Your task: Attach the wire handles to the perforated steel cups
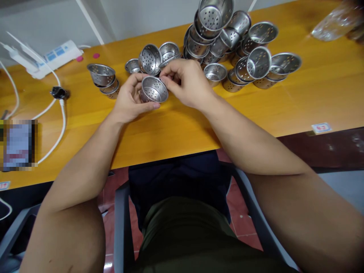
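My left hand (129,96) is wrapped round the side of a small perforated metal cup (154,90), its thumb along the near edge. The cup is tilted, so its holed inside faces me. At the cup's right rim, my right hand (186,81) is closed in a pinch with thumb and forefinger; whether anything thin sits between those fingertips is hidden. Just behind the hands are more perforated cups, among them a tilted one (150,59) and a low one (132,66). A short stack of such cups (101,76) stands to the left of my left hand.
Many perforated cups (214,17) are piled and stacked at the back right of the wooden table (167,132). On the left lie a white power strip (58,58), cables with a black plug (59,92) and a blurred phone (18,146). A clear plastic bag (334,22) lies far right.
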Demonstrator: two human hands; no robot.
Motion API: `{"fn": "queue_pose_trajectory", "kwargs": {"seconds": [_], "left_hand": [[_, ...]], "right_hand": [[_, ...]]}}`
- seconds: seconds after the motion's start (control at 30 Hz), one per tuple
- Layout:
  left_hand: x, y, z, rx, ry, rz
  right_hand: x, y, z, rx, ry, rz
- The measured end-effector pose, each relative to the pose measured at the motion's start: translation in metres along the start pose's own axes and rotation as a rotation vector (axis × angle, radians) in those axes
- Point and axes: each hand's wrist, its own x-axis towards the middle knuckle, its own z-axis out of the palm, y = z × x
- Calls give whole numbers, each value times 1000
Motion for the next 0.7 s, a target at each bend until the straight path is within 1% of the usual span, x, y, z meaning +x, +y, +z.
{"fn": "queue_pose_trajectory", "kwargs": {"seconds": [0.1,0.17,0.23,0.27,0.33,0.37,0.43,0.53,0.63,0.7], "left_hand": [[3,5,5,-5,74,20],[4,5,7,-34,90,-12],[5,2,8,-61,45,-70],[5,-2,7,-71,8,-76],[6,-9,7,-81,-49,-35],[6,-13,7,-78,-54,-14],[5,-16,7,-73,-12,-4],[3,-14,8,-74,44,-14],[3,-12,8,-42,58,-71],[3,-11,7,-37,36,-70]], "right_hand": [[0,1,-1,-14,-3,13],[0,-1,0,-2,1,26],[0,-2,2,14,7,35],[0,-3,3,15,5,38],[-1,-5,5,5,-4,41],[-2,-5,5,-3,-7,42],[-2,-7,4,-21,-13,38],[-3,-6,1,-53,-25,21],[-2,-4,-3,-66,-26,-8],[-1,-2,-4,-58,-20,-12]]}}
